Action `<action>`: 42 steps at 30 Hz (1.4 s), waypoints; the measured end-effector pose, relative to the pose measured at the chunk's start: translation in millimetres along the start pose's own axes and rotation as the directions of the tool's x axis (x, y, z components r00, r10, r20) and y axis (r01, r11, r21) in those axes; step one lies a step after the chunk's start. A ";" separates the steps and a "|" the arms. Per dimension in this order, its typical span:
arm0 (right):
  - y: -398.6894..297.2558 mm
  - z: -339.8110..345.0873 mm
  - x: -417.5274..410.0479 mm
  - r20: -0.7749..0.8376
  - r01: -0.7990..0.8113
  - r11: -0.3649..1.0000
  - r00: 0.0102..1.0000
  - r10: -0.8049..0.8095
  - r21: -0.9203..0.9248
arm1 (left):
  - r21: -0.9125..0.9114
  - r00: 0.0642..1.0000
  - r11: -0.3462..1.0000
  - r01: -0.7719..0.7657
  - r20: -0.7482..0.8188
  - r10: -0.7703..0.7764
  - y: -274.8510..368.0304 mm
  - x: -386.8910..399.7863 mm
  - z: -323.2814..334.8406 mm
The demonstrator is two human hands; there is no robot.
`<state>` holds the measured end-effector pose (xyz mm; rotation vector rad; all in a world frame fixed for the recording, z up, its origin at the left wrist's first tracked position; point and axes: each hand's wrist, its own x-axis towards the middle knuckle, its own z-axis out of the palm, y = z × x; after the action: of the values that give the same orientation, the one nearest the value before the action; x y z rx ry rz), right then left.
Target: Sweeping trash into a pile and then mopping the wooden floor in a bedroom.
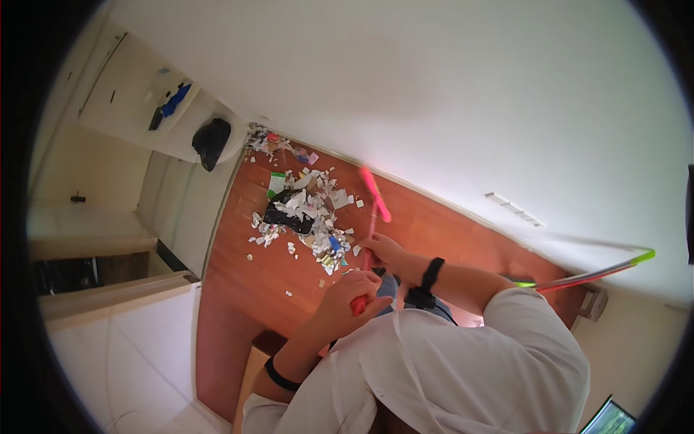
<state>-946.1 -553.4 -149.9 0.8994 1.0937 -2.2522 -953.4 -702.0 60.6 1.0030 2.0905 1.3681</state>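
Note:
A pink-handled broom [375, 194], its bright pink head blurred and raised over the floor near the wall, runs down to my body. My left hand [349, 298] is closed round the red end of its handle, close to my shirt. Farther along the handle, my right hand [382, 250] grips it. Left of the broom head, torn paper scraps [325, 217] lie spread on the reddish wood floor, with a black plastic bag [287, 211] and a green and white packet [276, 185] among them. Another heap of scraps [260, 139] fills the corner.
A long white wall [434, 135] with a socket strip [515, 210] borders the floor. A black bag [212, 142] hangs by white furniture at the left. Open shelving [108, 287] stands at lower left. A frame with green corners [591, 279] leans at the right.

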 end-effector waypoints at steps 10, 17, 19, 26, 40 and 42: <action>21.8 -83.0 51.7 -0.325 -0.056 0.994 0.942 0.084 0.094 | -0.442 0.963 0.867 0.232 -0.018 -0.268 -93.3 28.3 36.5; -16.0 33.0 90.5 0.012 -0.111 0.994 0.994 0.111 -0.008 | -0.096 0.935 0.966 0.238 -0.248 -0.255 -93.8 -5.4 -13.8; -24.4 46.4 106.7 0.035 -0.077 0.995 0.996 0.079 -0.060 | -0.056 0.951 0.980 0.190 -0.238 -0.198 -88.2 -5.2 -22.7; -93.5 89.7 68.1 0.119 -0.021 0.911 0.990 0.077 -0.411 | -0.428 0.921 0.884 0.186 -0.236 -0.309 -90.2 -51.9 -45.3; -111.5 198.8 -47.5 0.246 -0.243 0.493 0.638 0.730 -0.835 | -0.817 0.486 -0.209 -0.538 -0.098 -0.868 -237.0 -52.1 47.0; -121.9 202.3 -42.7 0.319 -0.211 0.475 0.509 0.800 -0.854 | -0.667 0.369 -0.216 -0.713 -0.095 -0.925 -263.1 -58.4 73.2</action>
<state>-1067.9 -643.2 36.4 -0.0360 0.9628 -1.1513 -951.9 -768.6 -210.6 -1.3731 0.1407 2.7694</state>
